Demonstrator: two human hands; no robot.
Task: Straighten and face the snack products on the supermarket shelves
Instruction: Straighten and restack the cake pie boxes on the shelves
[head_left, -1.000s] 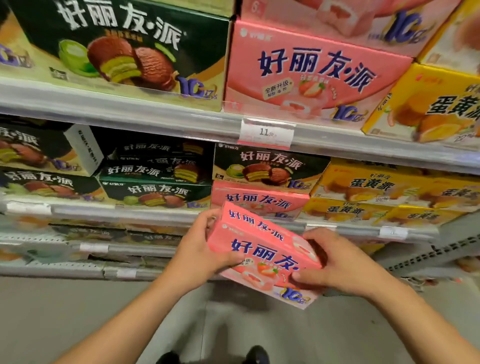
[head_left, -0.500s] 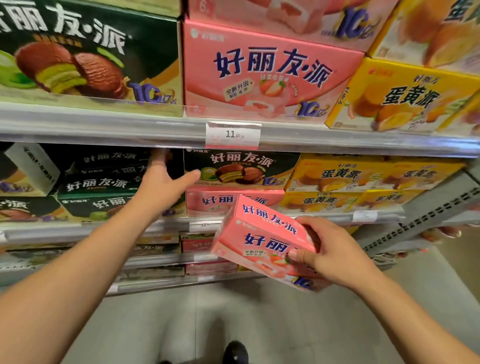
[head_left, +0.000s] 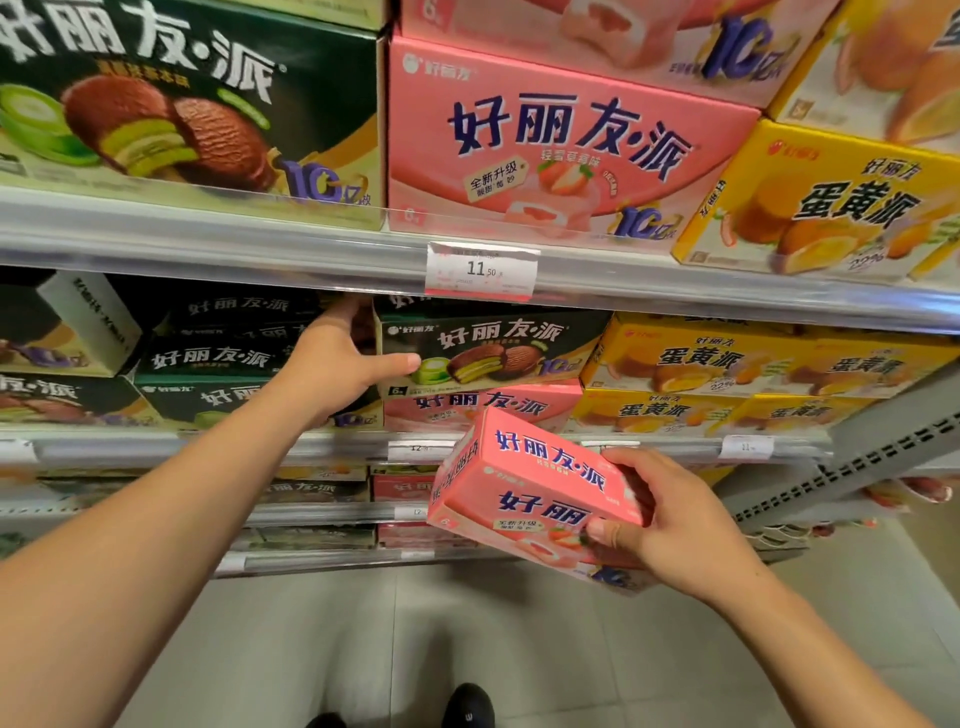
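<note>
Green box (head_left: 488, 348) atop pink box (head_left: 483, 408)

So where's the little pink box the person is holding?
In the head view, the small pink box sits low and right of centre, gripped by the right hand, off the shelf, just below the pink box on the shelf.

Grey metal shelf rails (head_left: 208, 244) in tiers, white price tag (head_left: 480, 270) clipped on upper rail, perforated grey upright (head_left: 852, 467) at right, pale tiled floor (head_left: 363, 649), even indoor light
</note>
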